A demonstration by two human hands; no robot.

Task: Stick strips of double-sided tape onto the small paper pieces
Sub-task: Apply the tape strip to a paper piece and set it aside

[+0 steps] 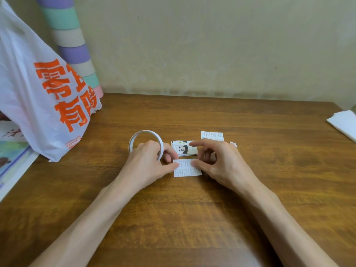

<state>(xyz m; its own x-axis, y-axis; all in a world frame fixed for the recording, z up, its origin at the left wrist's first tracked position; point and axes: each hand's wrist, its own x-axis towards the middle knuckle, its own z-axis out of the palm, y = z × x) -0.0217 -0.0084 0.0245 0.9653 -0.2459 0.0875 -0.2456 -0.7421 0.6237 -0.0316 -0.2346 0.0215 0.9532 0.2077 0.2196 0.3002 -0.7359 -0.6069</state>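
head | left hand [148, 160] clamped on tape roll [144, 132], left of paper piece [187, 169], steadying it | right hand [221, 160] thumb pins its right edge, grip unclear

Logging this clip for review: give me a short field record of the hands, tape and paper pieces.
Surface: wooden table
Paper piece: flat on the table between both hands
Left hand: grips the tape roll, fingertip on the piece's left edge
Right hand: thumb on the piece's right edge; pinch unclear
Stack: panda-printed pieces, just behind it
Loose piece: farther back, right of the stack
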